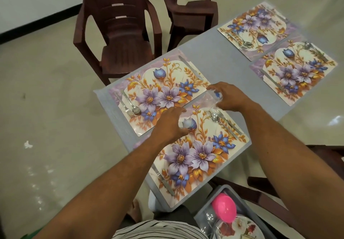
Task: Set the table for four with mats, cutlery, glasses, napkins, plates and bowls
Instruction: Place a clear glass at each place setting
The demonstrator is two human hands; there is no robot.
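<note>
Close by the lap, kept within reach: grey tub (221,189) with a pink bowl (224,208), flowered plates (240,227) and what look like more clear glasses, stock for later steps. Just beyond, over the nearest mat (195,153), already dressed with a knife (163,180) at its left edge and a spoon and fork (220,120) at its right. Left hand (171,125) curled round what seems a clear tumbler, the left glass (184,123), low over the mat's far left corner. Right hand (229,97) gripping from above the right glass (212,100), over the seam between this mat and the second mat (158,93), probably one glass per setting. Little bare table (223,60) between those two mats, so best set each down on a mat corner, clear of cutlery and the near table edge. Farther off, two more mats (275,48) with cutlery, no glasses yet. Well past the table's far side, brown chairs (119,33), apart from it, leaving walking room.
</note>
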